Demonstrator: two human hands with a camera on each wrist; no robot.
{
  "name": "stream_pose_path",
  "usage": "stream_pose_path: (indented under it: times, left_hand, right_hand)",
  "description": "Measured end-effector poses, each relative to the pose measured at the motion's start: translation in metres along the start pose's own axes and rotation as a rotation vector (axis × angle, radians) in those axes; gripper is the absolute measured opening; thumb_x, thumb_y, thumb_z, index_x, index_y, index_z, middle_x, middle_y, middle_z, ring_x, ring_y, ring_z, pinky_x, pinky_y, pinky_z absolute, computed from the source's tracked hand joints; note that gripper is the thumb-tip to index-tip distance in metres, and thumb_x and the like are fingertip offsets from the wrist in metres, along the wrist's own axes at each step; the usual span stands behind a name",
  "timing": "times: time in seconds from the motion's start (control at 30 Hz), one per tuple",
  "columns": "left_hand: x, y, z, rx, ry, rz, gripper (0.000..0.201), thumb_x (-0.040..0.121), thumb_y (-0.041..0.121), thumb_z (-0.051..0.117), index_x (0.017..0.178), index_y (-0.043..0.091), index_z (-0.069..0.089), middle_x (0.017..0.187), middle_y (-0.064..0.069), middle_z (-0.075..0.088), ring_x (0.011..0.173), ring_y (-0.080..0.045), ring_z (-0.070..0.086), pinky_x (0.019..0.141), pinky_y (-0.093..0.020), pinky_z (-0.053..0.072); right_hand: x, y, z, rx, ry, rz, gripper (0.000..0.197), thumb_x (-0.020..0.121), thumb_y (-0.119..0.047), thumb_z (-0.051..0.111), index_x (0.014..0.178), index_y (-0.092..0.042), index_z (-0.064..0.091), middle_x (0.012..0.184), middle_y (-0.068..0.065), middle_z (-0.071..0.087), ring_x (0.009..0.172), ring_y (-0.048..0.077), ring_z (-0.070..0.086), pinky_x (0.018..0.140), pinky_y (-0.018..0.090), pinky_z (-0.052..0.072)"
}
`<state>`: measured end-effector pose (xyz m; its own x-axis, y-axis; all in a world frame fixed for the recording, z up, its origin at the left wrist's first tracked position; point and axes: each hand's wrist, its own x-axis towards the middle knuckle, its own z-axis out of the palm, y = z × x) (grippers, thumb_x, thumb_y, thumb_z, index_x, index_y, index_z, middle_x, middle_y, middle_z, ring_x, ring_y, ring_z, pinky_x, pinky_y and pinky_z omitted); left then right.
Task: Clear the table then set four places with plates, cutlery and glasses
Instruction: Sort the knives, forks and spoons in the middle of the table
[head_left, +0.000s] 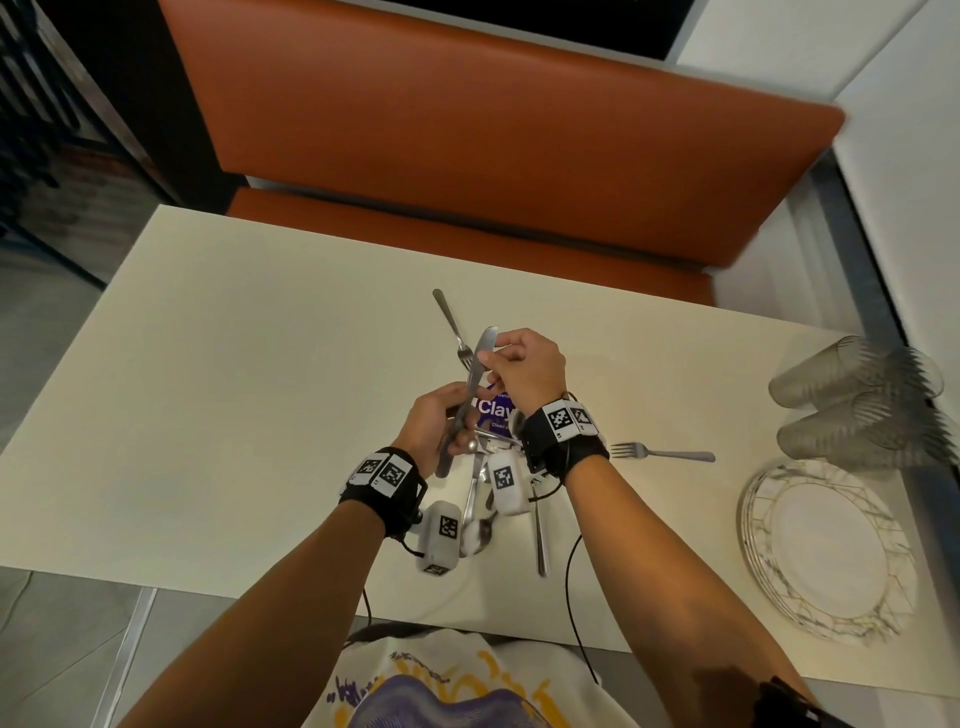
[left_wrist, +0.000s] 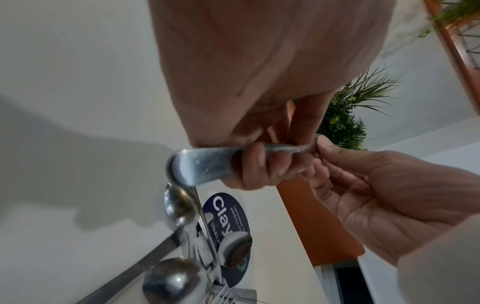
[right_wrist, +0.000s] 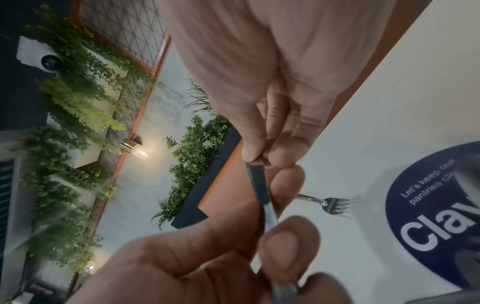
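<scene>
Knife (head_left: 477, 371) held in both hands above table (head_left: 208, 364).
Plain steel, blade up; left hand (head_left: 434, 426) grips handle, right hand (head_left: 524, 366) pinches blade, probably serrated.

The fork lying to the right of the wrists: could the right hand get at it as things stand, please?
Probably not yet: the right hand is pinching the knife. The fork lies uncovered on the table, so the path looks free.

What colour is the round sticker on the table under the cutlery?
Dark blue with white lettering; the round sticker shows best in the right wrist view.
</scene>
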<state>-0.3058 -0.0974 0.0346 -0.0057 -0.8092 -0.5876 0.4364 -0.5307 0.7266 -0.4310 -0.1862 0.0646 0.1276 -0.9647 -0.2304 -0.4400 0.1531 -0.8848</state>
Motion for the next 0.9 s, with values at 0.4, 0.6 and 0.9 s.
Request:
stream_pose_path:
  times: [0.4,0.6,0.9]
  left_hand:
    - [0.001,-0.005,0.0,0.2,0.007,0.041,0.033,0.105,0.021,0.038,0.098,0.005,0.066,0.065,-0.005,0.051,0.047,-0.02,0.045,0.047,-0.03,0.031]
    - [0.0,-0.027,-0.012,0.337,0.189,0.045,0.029,0.103,0.015,0.039,0.076,0.014,0.05,0.056,0.008,0.044,0.048,-0.011,0.033,0.045,-0.025,0.026]
    - [-0.012,-0.046,-0.048,0.27,0.309,-0.066,0.029,0.099,0.015,0.045,0.07,0.018,0.047,0.053,0.008,0.042,0.038,-0.007,0.03,0.038,-0.021,0.026]
  right_hand:
    - [0.011,0.0,-0.009,-0.098,-0.018,-0.156,0.015,0.099,-0.018,0.06,0.111,-0.013,0.068,0.081,0.001,0.076,0.057,0.01,0.071,0.065,0.024,0.06]
    - [0.0,0.023,0.003,-0.124,-0.047,-0.063,0.024,0.1,-0.027,0.057,0.121,-0.018,0.063,0.093,-0.003,0.075,0.078,0.009,0.072,0.075,0.024,0.058]
    - [-0.022,0.1,0.025,-0.95,-0.45,-0.107,0.053,0.082,-0.031,0.074,0.131,-0.024,0.055,0.133,0.006,0.049,0.126,0.031,0.039,0.106,0.043,0.04]
